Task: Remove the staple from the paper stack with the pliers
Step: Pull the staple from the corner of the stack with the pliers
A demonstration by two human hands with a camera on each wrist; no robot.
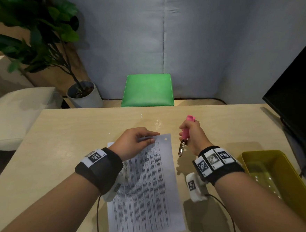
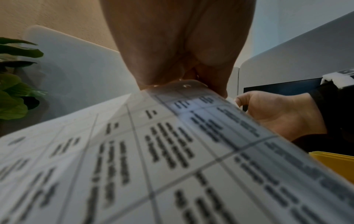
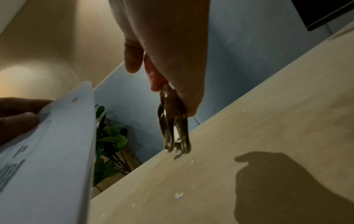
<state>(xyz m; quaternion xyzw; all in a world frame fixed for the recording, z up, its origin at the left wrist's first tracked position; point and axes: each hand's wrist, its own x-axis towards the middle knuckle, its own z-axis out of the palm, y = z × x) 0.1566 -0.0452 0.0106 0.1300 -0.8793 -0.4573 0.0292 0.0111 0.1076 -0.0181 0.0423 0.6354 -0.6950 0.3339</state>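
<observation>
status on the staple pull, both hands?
Left hand pins paper stack top edge. Right hand grips pink pliers, clear of paper. Staple not discernible. Nothing between.

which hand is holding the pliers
The right hand, gripping the pink-handled pliers above the table; the left hand only pinches the paper stack.

Our left forearm enters from the lower left of the head view, a black band with a coded tag around the wrist. Our left hand [image 1: 134, 141] lies palm down at centre frame, its fingers [image 1: 150, 134] extended flat and its thumb tucked beneath them. Our right forearm rises from the lower right, banded likewise. Our right hand [image 1: 193, 133] stands right of centre, raised, fingers curled into a fist around a handle, knuckles toward the top of the frame.
</observation>
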